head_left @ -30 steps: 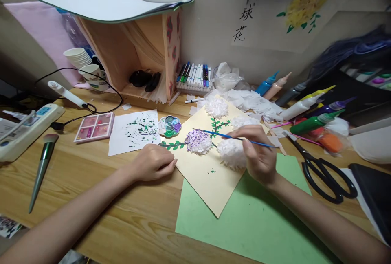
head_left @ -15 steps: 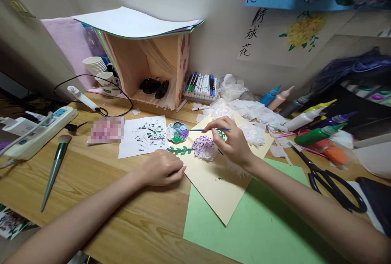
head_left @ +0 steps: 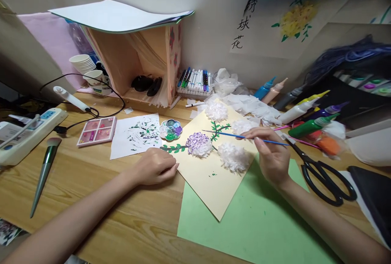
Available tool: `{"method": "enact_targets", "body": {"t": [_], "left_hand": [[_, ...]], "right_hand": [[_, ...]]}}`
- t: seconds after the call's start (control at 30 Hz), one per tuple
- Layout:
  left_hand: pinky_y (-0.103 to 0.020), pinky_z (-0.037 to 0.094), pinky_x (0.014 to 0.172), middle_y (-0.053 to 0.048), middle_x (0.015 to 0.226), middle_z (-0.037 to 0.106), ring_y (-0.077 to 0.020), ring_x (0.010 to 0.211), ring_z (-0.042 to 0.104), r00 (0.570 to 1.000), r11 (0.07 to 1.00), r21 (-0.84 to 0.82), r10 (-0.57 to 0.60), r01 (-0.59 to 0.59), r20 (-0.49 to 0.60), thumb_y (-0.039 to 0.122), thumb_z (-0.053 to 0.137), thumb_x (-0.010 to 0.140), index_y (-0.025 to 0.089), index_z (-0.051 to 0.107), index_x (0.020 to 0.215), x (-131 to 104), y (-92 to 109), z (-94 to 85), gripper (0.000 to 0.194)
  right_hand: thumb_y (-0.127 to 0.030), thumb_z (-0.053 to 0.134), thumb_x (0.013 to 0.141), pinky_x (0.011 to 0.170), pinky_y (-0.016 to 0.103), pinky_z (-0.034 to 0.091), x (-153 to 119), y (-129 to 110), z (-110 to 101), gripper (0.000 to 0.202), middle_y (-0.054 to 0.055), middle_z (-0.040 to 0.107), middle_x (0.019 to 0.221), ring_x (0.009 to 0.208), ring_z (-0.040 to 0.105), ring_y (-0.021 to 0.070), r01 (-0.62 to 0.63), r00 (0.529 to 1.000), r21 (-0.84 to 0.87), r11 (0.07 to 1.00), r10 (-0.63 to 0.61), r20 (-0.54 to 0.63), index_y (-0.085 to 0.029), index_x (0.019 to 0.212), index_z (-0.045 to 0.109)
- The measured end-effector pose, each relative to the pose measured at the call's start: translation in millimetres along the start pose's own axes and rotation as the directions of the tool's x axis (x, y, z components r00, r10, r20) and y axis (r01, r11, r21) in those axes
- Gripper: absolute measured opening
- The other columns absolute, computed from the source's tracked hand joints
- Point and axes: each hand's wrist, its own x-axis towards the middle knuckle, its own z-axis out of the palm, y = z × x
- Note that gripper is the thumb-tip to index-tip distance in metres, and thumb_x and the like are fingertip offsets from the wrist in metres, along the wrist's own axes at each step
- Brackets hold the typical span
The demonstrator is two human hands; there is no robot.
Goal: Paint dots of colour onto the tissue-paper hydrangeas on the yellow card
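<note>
My right hand [head_left: 270, 156] pinches a thin blue paintbrush [head_left: 259, 137] above the right side of a cream sheet [head_left: 215, 190]. The brush points left, its tip over the painted green leaves. Purple dabs cover much of one paper flower [head_left: 198, 144]; the lower right of it is white. Another white paper flower [head_left: 233, 157] lies near the brush, and a third [head_left: 216, 110] sits at the sheet's far corner. Curled closed, my left hand [head_left: 157, 166] rests at the sheet's left edge, below a painted leafy stem [head_left: 174, 148]. A flower-shaped paint palette [head_left: 171, 130] stands just beyond it.
Left of the palette lies a paint-smeared white paper [head_left: 134, 135], beside a pink makeup palette [head_left: 97, 131] and a large makeup brush [head_left: 45, 174]. Black scissors [head_left: 326, 178] and several paint bottles [head_left: 314, 125] are at right. Green paper [head_left: 244, 231] lies beneath the cream sheet.
My right hand has moved right with the paintbrush, away from the palette and the purple flower. My left hand stays in place. The view has shifted slightly.
</note>
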Motion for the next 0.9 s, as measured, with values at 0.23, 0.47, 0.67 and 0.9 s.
{"method": "enact_targets", "body": {"t": [0.23,0.47,0.67,0.9], "left_hand": [[-0.026,0.025,0.05,0.004,0.049,0.041,-0.0108,0.047,0.032,1.0,1.0,-0.011,-0.025,0.025,-0.008,0.016,0.042,0.088,0.019,0.04,0.056,2,-5,-3.0,0.033],[-0.026,0.025,0.05,0.004,0.05,0.041,-0.011,0.048,0.031,1.0,1.0,-0.004,-0.01,0.01,0.0,0.015,0.043,0.088,0.019,0.04,0.057,3,-6,-3.4,0.032],[-0.026,0.024,0.049,0.004,0.049,0.039,-0.0111,0.048,0.029,1.0,1.0,-0.001,-0.014,0.014,-0.002,0.015,0.043,0.088,0.019,0.039,0.056,2,-6,-2.7,0.032],[-0.027,0.025,0.049,0.004,0.049,0.04,-0.0113,0.047,0.03,1.0,1.0,0.014,-0.01,0.01,0.005,0.015,0.042,0.088,0.019,0.04,0.055,3,-5,-3.1,0.033]], "right_hand": [[-0.021,0.05,0.083,0.071,0.038,0.046,-20,10,-9,0.013,0.003,0.062,0.077,0.078,0.058,0.0201,0.047,0.995,0.039,0.998,-0.051,0.09,-0.023,0.085,0.063],[-0.018,0.05,0.083,0.074,0.037,0.044,-20,9,-10,0.013,0.003,0.062,0.078,0.081,0.056,0.0195,0.05,0.991,-0.002,0.999,-0.05,0.122,-0.022,0.085,0.062],[-0.019,0.05,0.082,0.071,0.037,0.044,-21,9,-9,0.012,0.003,0.063,0.076,0.078,0.056,0.0198,0.086,0.993,0.031,0.996,-0.088,0.079,-0.022,0.083,0.061],[-0.019,0.05,0.081,0.072,0.037,0.045,-21,10,-10,0.011,0.003,0.065,0.074,0.078,0.056,0.0198,0.096,0.994,-0.056,0.994,-0.092,0.064,-0.022,0.081,0.061]]}}
